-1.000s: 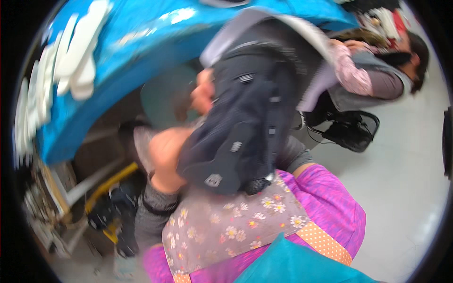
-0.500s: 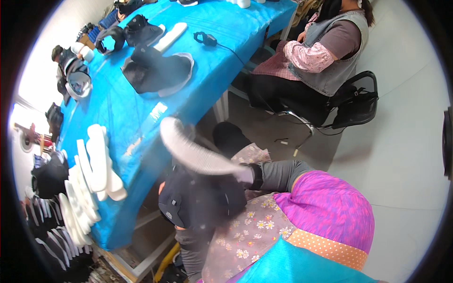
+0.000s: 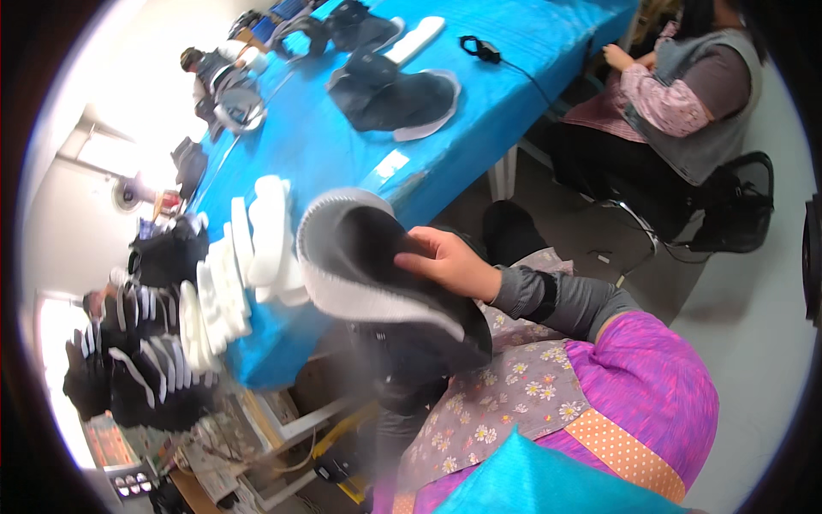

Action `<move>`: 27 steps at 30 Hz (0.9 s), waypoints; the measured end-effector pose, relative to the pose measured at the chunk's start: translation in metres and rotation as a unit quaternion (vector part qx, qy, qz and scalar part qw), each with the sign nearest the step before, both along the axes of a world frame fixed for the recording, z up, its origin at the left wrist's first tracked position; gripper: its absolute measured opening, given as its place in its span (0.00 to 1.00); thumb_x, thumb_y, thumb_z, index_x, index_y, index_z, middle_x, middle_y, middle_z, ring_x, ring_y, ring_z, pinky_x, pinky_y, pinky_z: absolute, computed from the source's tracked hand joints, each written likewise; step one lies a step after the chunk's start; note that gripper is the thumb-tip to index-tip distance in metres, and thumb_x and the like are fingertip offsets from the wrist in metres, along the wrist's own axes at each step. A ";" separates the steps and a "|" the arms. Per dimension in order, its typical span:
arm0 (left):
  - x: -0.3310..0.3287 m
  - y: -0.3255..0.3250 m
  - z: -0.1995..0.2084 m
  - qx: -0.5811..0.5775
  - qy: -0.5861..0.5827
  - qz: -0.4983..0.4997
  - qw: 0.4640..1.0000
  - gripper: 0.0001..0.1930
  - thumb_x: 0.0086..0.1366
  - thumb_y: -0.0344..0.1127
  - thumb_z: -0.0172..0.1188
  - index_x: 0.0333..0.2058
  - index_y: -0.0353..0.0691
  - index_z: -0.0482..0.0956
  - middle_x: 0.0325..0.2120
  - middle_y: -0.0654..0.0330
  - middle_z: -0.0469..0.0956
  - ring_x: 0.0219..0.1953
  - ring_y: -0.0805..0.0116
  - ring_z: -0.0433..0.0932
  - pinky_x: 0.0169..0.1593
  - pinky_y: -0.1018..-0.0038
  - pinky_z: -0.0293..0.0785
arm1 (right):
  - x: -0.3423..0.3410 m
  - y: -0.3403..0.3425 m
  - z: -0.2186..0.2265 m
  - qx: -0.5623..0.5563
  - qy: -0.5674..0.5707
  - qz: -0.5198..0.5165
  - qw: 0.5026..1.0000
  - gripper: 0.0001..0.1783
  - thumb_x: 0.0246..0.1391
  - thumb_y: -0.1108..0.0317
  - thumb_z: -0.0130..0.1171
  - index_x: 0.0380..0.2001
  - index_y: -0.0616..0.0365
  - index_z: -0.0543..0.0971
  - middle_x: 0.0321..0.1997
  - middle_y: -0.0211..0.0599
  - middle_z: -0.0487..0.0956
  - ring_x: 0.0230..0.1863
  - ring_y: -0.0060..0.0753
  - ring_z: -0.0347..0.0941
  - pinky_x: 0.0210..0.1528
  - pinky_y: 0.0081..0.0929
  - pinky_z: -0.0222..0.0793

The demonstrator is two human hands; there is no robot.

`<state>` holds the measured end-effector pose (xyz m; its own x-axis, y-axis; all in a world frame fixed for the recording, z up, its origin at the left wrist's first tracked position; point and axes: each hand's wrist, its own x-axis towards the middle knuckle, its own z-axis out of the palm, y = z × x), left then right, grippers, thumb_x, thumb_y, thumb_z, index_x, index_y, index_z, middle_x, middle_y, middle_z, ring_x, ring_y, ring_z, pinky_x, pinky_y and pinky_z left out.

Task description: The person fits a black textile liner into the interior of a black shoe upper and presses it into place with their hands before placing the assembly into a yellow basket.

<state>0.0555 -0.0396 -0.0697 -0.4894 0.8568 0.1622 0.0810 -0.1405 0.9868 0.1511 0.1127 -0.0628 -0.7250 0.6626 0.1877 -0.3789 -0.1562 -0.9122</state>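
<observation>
My right hand [image 3: 449,261] grips a black boot upper [image 3: 368,244] in front of my lap, fingers at its dark hollow side. A pale, stitched-looking edge [image 3: 342,291] curves round the upper's rounded end. Its dark lower part hangs down over my apron. My left forearm in a grey sleeve [image 3: 398,433] rises from below towards that lower part; my left hand is hidden behind the dark material. Another black boot upper [image 3: 394,94] with a pale border lies on the blue-covered table [image 3: 342,163], beyond my hands.
Several white insole-like pieces [image 3: 270,231] lie piled at the table's near left end. Dark pieces with white strips [image 3: 158,368] sit farther left. A black corded device [image 3: 481,50] rests on the table. At right, another person [image 3: 685,103] sits by a black chair [image 3: 741,210].
The view has shifted, so the table appears farther right. The held upper has turned from its pale ribbed face to its dark hollow side, and my right hand now shows plainly.
</observation>
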 end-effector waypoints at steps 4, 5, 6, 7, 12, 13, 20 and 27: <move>-0.005 0.009 0.013 0.023 -0.200 0.008 0.979 0.31 0.68 0.59 0.51 0.59 0.40 0.73 0.54 0.58 0.79 0.53 0.60 0.79 0.58 0.63 0.74 | 0.009 -0.008 0.000 0.048 -0.107 0.088 0.989 0.26 0.50 0.64 0.74 0.49 0.66 0.79 0.44 0.38 0.85 0.44 0.23 0.78 0.49 0.26 0.74; -0.007 0.010 0.018 0.028 -0.254 0.021 0.967 0.32 0.69 0.60 0.51 0.59 0.40 0.73 0.54 0.58 0.78 0.53 0.60 0.79 0.58 0.63 0.74 | 0.013 -0.012 0.010 0.044 -0.133 0.093 0.986 0.25 0.50 0.64 0.74 0.49 0.66 0.80 0.44 0.38 0.85 0.43 0.23 0.78 0.49 0.26 0.74; -0.009 0.010 0.023 0.035 -0.298 0.035 0.953 0.32 0.69 0.61 0.50 0.59 0.40 0.73 0.54 0.58 0.78 0.53 0.59 0.79 0.58 0.63 0.74 | 0.013 -0.019 0.015 0.017 -0.104 0.075 0.992 0.22 0.50 0.65 0.74 0.46 0.65 0.81 0.40 0.37 0.86 0.41 0.23 0.78 0.48 0.26 0.74; -0.010 0.010 0.025 0.044 -0.335 0.058 0.939 0.33 0.69 0.63 0.50 0.59 0.41 0.73 0.55 0.58 0.78 0.53 0.59 0.78 0.58 0.62 0.74 | 0.019 -0.021 0.024 0.079 -0.110 0.057 0.989 0.21 0.50 0.65 0.74 0.45 0.65 0.81 0.39 0.44 0.86 0.40 0.30 0.81 0.45 0.28 0.75; -0.019 0.027 0.008 0.050 -0.354 0.200 0.912 0.34 0.71 0.66 0.48 0.59 0.41 0.74 0.55 0.58 0.78 0.54 0.60 0.78 0.57 0.62 0.74 | 0.022 -0.004 0.033 0.227 -0.132 -0.036 0.964 0.18 0.50 0.64 0.72 0.41 0.64 0.82 0.36 0.54 0.83 0.39 0.52 0.82 0.41 0.34 0.75; -0.026 0.024 -0.009 0.015 -0.187 0.167 0.968 0.33 0.73 0.64 0.47 0.58 0.39 0.74 0.54 0.57 0.78 0.53 0.61 0.78 0.57 0.64 0.74 | 0.021 0.000 0.037 0.193 -0.132 -0.036 0.972 0.18 0.51 0.64 0.71 0.41 0.63 0.82 0.36 0.54 0.83 0.39 0.52 0.82 0.41 0.35 0.75; -0.020 0.035 0.008 -0.046 -0.164 0.178 0.969 0.31 0.76 0.61 0.44 0.54 0.37 0.76 0.47 0.60 0.80 0.47 0.68 0.79 0.51 0.71 0.75 | 0.028 -0.006 0.047 0.330 -0.156 -0.034 0.930 0.17 0.51 0.61 0.71 0.40 0.61 0.81 0.31 0.53 0.81 0.35 0.59 0.79 0.37 0.38 0.74; -0.014 0.041 0.019 -0.057 -0.203 0.223 0.952 0.33 0.76 0.62 0.43 0.56 0.36 0.75 0.51 0.58 0.80 0.49 0.65 0.79 0.54 0.66 0.74 | 0.020 -0.003 0.021 0.240 -0.075 0.006 0.968 0.23 0.46 0.64 0.74 0.43 0.62 0.78 0.36 0.49 0.82 0.41 0.50 0.80 0.44 0.35 0.74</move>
